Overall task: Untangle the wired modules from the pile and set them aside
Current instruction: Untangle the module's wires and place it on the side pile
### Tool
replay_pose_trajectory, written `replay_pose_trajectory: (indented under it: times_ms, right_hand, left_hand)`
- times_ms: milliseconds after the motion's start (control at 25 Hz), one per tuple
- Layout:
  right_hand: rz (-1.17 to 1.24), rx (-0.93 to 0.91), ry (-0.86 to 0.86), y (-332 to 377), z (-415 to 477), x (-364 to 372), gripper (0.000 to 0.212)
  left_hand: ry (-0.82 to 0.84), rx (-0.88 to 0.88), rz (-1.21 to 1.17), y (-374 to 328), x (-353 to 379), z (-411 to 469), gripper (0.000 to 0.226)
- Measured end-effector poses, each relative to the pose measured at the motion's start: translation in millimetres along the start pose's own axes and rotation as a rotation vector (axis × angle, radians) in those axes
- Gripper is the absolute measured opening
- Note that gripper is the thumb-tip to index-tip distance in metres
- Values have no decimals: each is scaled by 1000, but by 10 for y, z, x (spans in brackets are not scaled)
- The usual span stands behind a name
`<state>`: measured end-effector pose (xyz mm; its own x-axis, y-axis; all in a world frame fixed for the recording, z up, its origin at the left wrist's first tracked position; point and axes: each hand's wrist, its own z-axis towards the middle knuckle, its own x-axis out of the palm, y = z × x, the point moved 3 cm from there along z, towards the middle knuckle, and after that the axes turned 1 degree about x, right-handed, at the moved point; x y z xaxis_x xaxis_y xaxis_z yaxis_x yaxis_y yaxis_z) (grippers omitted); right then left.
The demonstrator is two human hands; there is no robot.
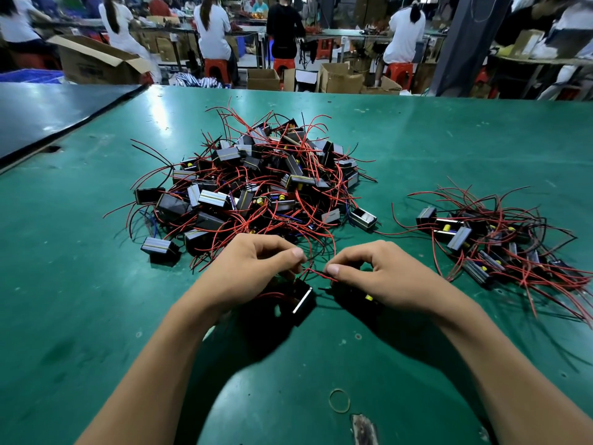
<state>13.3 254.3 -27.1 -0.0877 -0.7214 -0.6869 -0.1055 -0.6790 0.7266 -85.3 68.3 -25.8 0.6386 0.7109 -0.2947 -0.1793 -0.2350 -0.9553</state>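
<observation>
Just before the pile, left hand and right hand each pinch a red wire; a module is beneath, maybe two. A hard pull could tear the wire off.

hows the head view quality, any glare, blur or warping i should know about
Head view: wide-angle warping leans the grey pillar; glare streaks the green table up-left of the pile; dark shadow under the left hand and right hand, pinching a red wire, partly swallows the black module; far workers look soft.

Glossy green table mat; black plastic modules; cardboard boxes.
</observation>
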Motion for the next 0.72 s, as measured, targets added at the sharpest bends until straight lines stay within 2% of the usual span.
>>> replay_pose_trajectory:
  times_ms: [120, 280, 480, 720]
  right_hand:
    - [45, 7, 77, 4, -17, -17, 9]
    - [97, -32, 142, 48, -26, -4, 12]
    - [144, -12, 79, 61, 9, 29, 21]
    - [248, 45, 30, 52, 44, 62, 18]
  left_hand:
    - [17, -36, 1, 29, -21, 6, 3]
    - [112, -83, -84, 31, 13, 2, 8]
    - [236, -82, -62, 25, 81, -6, 21]
    - [354, -72, -76, 36, 161, -23, 22]
